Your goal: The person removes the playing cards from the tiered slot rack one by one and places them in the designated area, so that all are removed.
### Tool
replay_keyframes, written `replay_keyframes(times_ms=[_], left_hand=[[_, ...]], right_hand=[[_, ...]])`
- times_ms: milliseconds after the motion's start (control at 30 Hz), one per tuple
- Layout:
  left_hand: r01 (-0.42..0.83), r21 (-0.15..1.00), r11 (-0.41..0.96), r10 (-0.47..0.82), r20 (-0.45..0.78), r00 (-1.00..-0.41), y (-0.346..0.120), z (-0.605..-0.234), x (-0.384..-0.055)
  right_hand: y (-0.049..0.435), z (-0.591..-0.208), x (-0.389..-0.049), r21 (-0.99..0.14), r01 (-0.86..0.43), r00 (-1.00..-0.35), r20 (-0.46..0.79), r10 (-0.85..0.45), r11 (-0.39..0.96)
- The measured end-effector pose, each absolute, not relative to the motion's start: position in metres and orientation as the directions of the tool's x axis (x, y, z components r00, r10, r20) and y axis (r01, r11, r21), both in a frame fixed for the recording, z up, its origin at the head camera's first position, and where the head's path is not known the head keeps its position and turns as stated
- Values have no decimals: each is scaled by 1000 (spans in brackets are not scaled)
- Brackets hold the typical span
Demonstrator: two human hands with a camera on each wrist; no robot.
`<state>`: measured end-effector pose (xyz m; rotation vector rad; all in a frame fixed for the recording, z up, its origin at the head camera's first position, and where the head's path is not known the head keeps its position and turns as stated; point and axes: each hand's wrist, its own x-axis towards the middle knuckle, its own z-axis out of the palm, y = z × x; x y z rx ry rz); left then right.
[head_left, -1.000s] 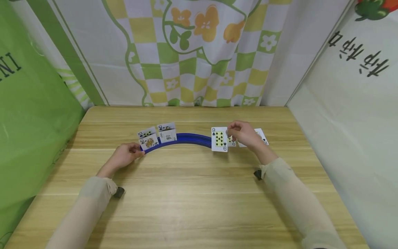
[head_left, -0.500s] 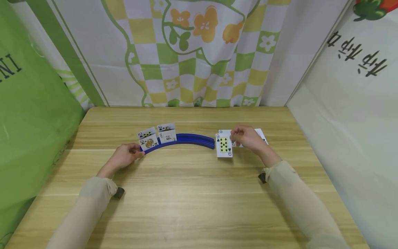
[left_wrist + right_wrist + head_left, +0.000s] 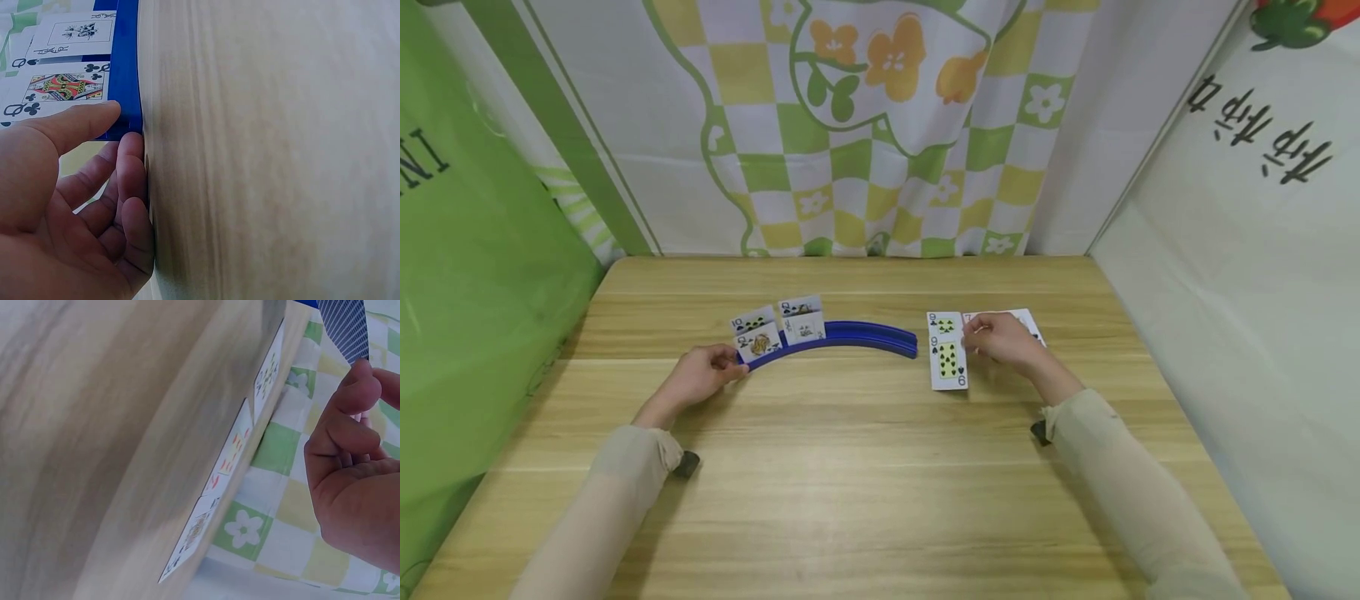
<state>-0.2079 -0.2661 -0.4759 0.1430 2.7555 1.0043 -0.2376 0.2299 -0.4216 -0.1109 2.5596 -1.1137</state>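
Observation:
My left hand (image 3: 698, 372) pinches the left end of a curved blue playing-card holder (image 3: 872, 335), thumb (image 3: 94, 119) over its rim and fingers curled beneath. Standing in the holder's front row are a queen of clubs (image 3: 65, 87) and a joker (image 3: 805, 330); behind them rise a ten (image 3: 752, 320) and a queen of spades (image 3: 801, 305), partly covered. Between thumb and index finger, my right hand (image 3: 1006, 340) pinches a nine of spades (image 3: 949, 367) by its edge. Its patterned back (image 3: 347, 328) shows in the right wrist view, raised off the table.
A nine of clubs (image 3: 946, 322) lies face up behind the held card, partly covered by it. Beside it on the wooden table (image 3: 850, 467) lie a red seven (image 3: 230, 453) and a face card (image 3: 190, 534). A checked, flowered curtain (image 3: 880, 192) hangs behind the table.
My right hand has moved right and slightly towards me with the nine of spades, away from the holder's right end. The left hand has stayed on the holder.

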Motion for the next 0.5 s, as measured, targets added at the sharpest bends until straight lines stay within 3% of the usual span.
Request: replay_keyframes(times_ms=[500], left_hand=[[40, 635, 771, 169, -144, -975, -266, -477, -208]], right_hand=[[241, -431, -245, -680, 132, -908, -374, -186, 722]])
